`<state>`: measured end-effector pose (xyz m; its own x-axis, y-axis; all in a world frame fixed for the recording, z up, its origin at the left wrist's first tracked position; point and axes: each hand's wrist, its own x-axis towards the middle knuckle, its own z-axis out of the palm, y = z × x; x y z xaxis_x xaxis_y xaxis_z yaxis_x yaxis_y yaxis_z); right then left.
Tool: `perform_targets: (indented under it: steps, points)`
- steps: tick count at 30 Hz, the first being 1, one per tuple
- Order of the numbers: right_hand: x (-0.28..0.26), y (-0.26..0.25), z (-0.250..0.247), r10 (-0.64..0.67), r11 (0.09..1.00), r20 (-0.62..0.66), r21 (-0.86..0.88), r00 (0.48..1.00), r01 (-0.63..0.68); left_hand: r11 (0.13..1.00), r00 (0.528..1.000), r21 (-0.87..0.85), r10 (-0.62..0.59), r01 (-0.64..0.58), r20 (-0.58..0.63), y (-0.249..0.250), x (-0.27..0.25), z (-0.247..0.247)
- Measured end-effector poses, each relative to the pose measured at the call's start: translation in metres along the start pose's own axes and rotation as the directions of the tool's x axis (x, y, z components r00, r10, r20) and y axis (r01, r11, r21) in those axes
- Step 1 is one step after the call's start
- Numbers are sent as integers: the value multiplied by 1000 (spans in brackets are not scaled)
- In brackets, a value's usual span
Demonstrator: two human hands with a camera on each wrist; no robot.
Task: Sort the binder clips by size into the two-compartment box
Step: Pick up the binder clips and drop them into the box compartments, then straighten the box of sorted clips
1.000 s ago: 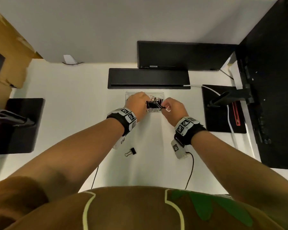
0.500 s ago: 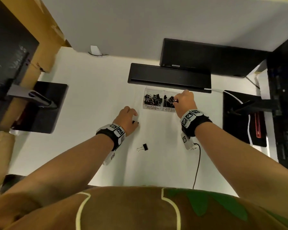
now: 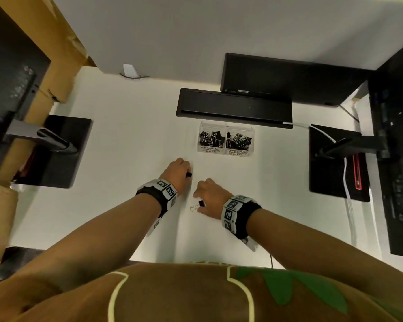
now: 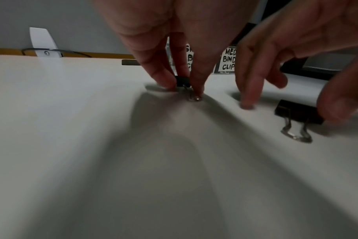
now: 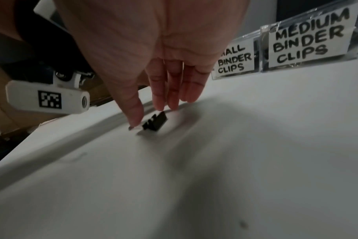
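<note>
A clear two-compartment box (image 3: 227, 123) stands at mid-table, labelled small on the left and medium (image 5: 309, 37) on the right, with several black clips in each side. My left hand (image 3: 186, 173) pinches a small black binder clip (image 4: 182, 82) between thumb and finger, down against the white table. Nearer me, a medium binder clip (image 3: 201, 203) lies flat with its wire handles pointing left. My right hand (image 5: 148, 115) hovers over it with straight fingers, thumb tip at one end of the clip (image 5: 155, 122) and the fingers just beyond it, no grip showing.
A black bar (image 3: 233, 105) lies behind the box. Black monitor-stand bases sit at the left (image 3: 56, 154) and right (image 3: 335, 159), with a white cable (image 3: 346, 182) across the right one. The table's front edge is close behind my wrists.
Both hands left the box. The left hand came down on the small clip half a second ago and stays there; the right hand pulled back toward me to the medium clip.
</note>
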<state>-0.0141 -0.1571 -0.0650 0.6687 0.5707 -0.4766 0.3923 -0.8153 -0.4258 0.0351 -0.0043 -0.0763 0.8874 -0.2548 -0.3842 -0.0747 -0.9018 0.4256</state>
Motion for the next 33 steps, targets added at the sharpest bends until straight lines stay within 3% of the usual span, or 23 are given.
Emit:
perform_targets:
  steps: [4, 8, 13, 18, 21, 27, 30, 33]
  points:
    - [-3, 8, 8, 84, 990, 10, 115, 996, -84, 1000, 999, 8, 6, -7, 39, 9, 1, -5]
    - [-13, 27, 1, 242, 927, -55, 307, 969, -215, 990, 996, -107, 87, -89, -19, 31, 9, -8]
    - [-36, 65, -21, 509, 790, -219, 503, 832, -351, 957, 972, -191, 198, -219, -125, 72, 31, -23]
    - [-55, 97, -61, 576, 780, -433, 544, 693, -308, 955, 964, -189, 197, -230, -179, 107, 61, -38]
    - [-55, 112, -86, 604, 769, -480, 561, 636, -307, 973, 973, -125, 175, -194, -151, 119, 76, -39]
    - [-38, 117, -115, 589, 762, -492, 602, 642, -237, 987, 975, -9, 156, -160, -156, 120, 92, -31]
    - [-22, 117, -115, 579, 772, -442, 567, 685, -287, 965, 957, 116, 250, -234, -148, 117, 93, -26]
    - [-8, 115, -114, 599, 772, -391, 512, 698, -376, 965, 955, 117, 252, -235, -158, 112, 94, -24]
